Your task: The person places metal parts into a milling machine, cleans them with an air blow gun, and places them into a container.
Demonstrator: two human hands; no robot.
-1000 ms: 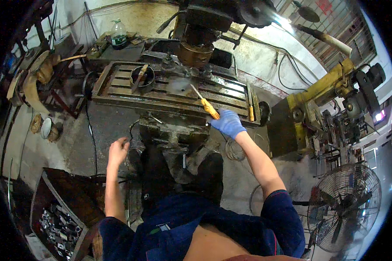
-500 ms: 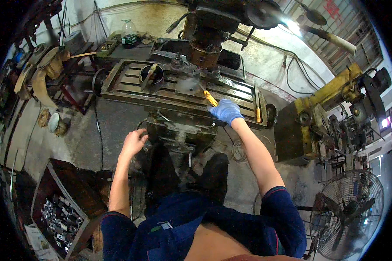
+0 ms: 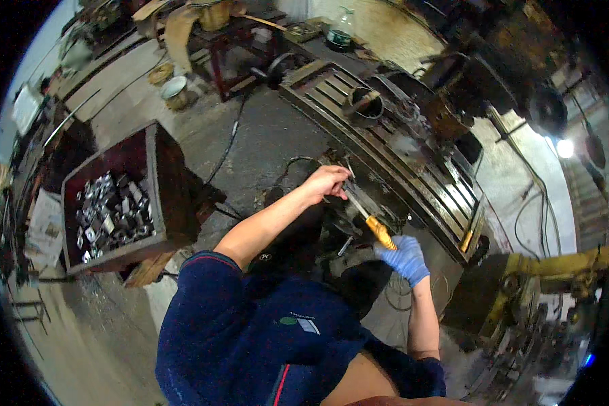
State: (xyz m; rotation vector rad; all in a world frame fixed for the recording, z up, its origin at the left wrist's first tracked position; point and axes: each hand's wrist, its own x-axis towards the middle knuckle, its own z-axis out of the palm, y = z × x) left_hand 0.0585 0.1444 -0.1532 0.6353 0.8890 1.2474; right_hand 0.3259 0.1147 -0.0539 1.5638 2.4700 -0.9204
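Note:
My right hand [image 3: 404,259], in a blue glove, is closed round the end of a yellow-handled tool [image 3: 380,233] with a straight metal shaft, like a screwdriver. The shaft slants up and left toward my bare left hand [image 3: 328,183]. My left fingers are curled together at the shaft's tip; what they hold, if anything, is too small to make out. Both hands are in front of the slotted machine table [image 3: 402,177]. On that table stands a dark round pot [image 3: 363,108] with something flat across its mouth.
A wooden bin [image 3: 157,183] with many small metal parts [image 3: 111,213] stands at the left. Another yellow-handled tool [image 3: 467,241] lies at the table's right end. A pale bucket [image 3: 174,93] sits on the floor. Yellow machinery [image 3: 555,271] stands at the right.
My right hand has brought the tool back off the machine table toward me. My left hand has come up to the tool's tip. The view has turned left, bringing the bin closer.

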